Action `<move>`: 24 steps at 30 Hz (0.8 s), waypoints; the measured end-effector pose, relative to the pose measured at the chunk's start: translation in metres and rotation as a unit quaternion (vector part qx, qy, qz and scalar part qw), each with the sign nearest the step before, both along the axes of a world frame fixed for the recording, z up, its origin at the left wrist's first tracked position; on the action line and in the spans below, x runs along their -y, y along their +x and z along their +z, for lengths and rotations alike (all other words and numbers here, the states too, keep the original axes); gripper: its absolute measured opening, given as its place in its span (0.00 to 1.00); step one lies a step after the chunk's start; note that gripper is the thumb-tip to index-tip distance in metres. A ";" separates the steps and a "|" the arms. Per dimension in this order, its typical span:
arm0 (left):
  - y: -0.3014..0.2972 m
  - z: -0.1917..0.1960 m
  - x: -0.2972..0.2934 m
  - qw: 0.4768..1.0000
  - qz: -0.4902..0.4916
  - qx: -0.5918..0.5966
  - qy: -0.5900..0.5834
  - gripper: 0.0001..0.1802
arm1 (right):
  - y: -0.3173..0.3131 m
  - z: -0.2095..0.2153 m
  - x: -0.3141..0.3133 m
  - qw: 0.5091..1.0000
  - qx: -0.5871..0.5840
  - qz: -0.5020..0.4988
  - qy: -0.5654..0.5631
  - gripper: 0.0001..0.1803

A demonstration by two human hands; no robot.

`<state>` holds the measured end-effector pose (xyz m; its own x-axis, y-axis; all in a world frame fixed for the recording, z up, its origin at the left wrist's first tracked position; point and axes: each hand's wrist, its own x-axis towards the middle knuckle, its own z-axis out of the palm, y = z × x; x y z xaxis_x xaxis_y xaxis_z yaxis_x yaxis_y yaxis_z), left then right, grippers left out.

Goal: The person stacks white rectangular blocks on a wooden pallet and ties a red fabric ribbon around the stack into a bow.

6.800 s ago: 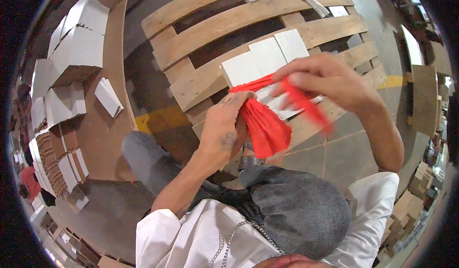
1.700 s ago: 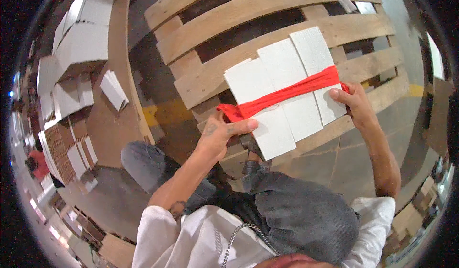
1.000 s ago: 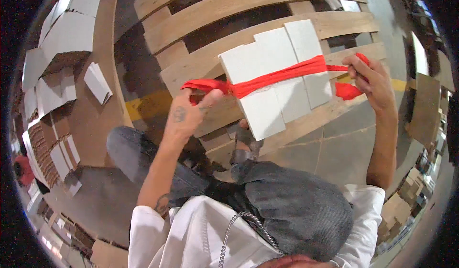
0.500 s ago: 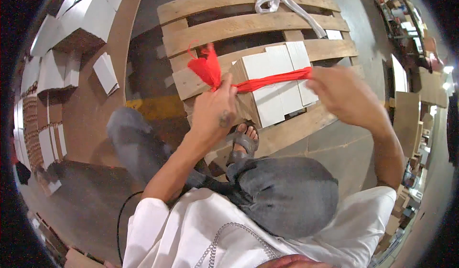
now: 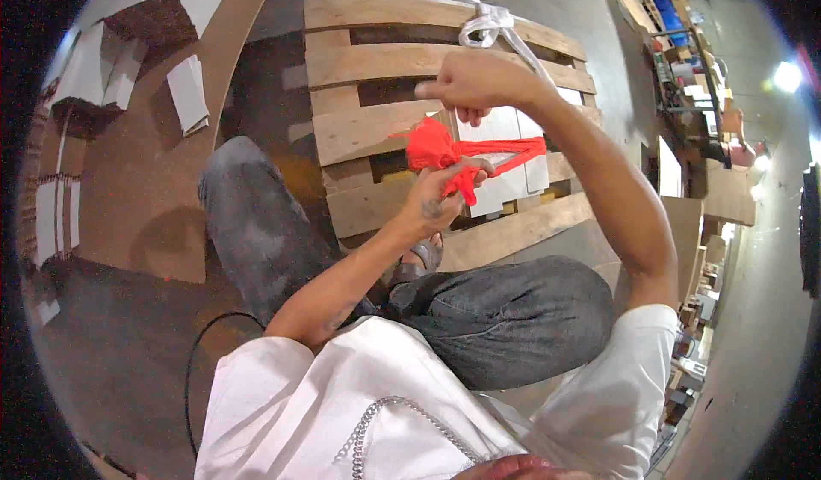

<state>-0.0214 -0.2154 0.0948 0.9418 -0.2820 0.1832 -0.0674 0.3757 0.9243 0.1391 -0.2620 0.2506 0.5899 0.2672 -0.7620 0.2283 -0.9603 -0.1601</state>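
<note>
A stack of folded white cardboard pieces with brown edges lies on a wooden pallet. Red cloth strips cross the top of the stack and form a narrow V. Their bunched red end fans out at the stack's left side. My left hand is closed on the red strip beside this bunch, with a short tail hanging by the fingers. Above the stack's far side, my right hand is raised with fingers curled and one digit pointing left; anything inside it is hidden.
A white cloth strip is knotted around the far pallet slats. At left, white boxes and a small white folded piece rest on a brown cardboard sheet. My sandaled foot is close against the pallet's near side.
My right hand has left the strip's right end and swung left and up over the stack. The strips have gone from one taut band to a V. My left hand has shifted right.
</note>
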 end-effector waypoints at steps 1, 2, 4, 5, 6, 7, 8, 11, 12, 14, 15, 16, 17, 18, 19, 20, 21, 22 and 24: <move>0.001 -0.001 -0.001 0.999 0.020 0.043 -0.001 0.22 | -0.002 -0.017 0.001 0.998 -0.052 0.034 -0.029 0.15; 0.002 0.000 -0.001 0.995 0.039 0.087 0.000 0.24 | -0.005 -0.035 0.005 0.991 -0.103 0.067 -0.055 0.14; -0.001 0.000 -0.001 0.991 0.046 0.125 0.020 0.26 | -0.011 -0.070 0.015 0.975 -0.200 0.074 -0.069 0.16; -0.004 0.003 -0.002 0.991 0.036 0.121 0.038 0.27 | -0.013 -0.082 0.018 0.967 -0.242 0.051 -0.059 0.18; -0.007 0.006 -0.001 0.991 0.026 0.118 0.056 0.28 | -0.013 -0.090 0.024 0.966 -0.248 0.054 -0.056 0.19; -0.008 0.005 0.000 0.987 0.036 0.144 0.055 0.29 | -0.013 -0.102 0.028 0.963 -0.257 0.059 -0.050 0.20; -0.007 0.007 0.000 0.982 0.047 0.173 0.055 0.31 | -0.011 -0.105 0.028 0.968 -0.226 0.092 -0.051 0.19; -0.009 0.011 -0.003 0.971 0.084 0.207 0.081 0.34 | -0.007 -0.089 0.026 0.967 -0.148 0.197 -0.060 0.16; -0.010 0.012 -0.005 0.968 0.097 0.210 0.094 0.35 | -0.004 -0.079 0.027 0.962 -0.124 0.233 -0.064 0.16; -0.015 0.008 -0.011 0.973 0.062 0.171 0.140 0.38 | -0.007 -0.038 0.025 0.983 -0.051 0.173 -0.047 0.13; -0.016 0.010 -0.011 0.974 0.044 0.154 0.158 0.39 | -0.008 -0.033 0.042 0.987 -0.003 0.157 -0.015 0.13; -0.014 0.013 -0.015 0.959 0.095 0.204 0.173 0.37 | -0.006 -0.028 0.054 0.988 0.045 0.147 0.020 0.13; -0.012 0.012 -0.021 0.959 0.116 0.205 0.157 0.33 | -0.012 -0.022 0.057 0.986 0.095 0.124 0.051 0.13; -0.009 0.009 -0.025 0.959 0.136 0.206 0.140 0.30 | -0.021 -0.017 0.061 0.996 0.053 0.038 0.057 0.13; -0.008 0.007 -0.026 0.958 0.155 0.206 0.121 0.27 | -0.029 -0.015 0.067 0.994 0.058 0.042 0.079 0.13; -0.008 0.005 -0.025 0.967 0.158 0.175 0.101 0.15 | -0.036 -0.014 0.073 0.995 0.043 0.019 0.090 0.13; -0.003 -0.008 -0.018 0.973 0.152 0.155 0.075 0.13 | -0.042 -0.014 0.079 0.995 0.028 -0.003 0.100 0.13; 0.008 -0.028 -0.014 0.978 0.148 0.136 0.054 0.13 | -0.046 -0.018 0.083 0.990 0.050 0.024 0.133 0.14; 0.014 -0.028 -0.017 0.979 0.143 0.142 0.000 0.15 | -0.058 -0.021 0.091 0.981 0.093 0.055 0.164 0.14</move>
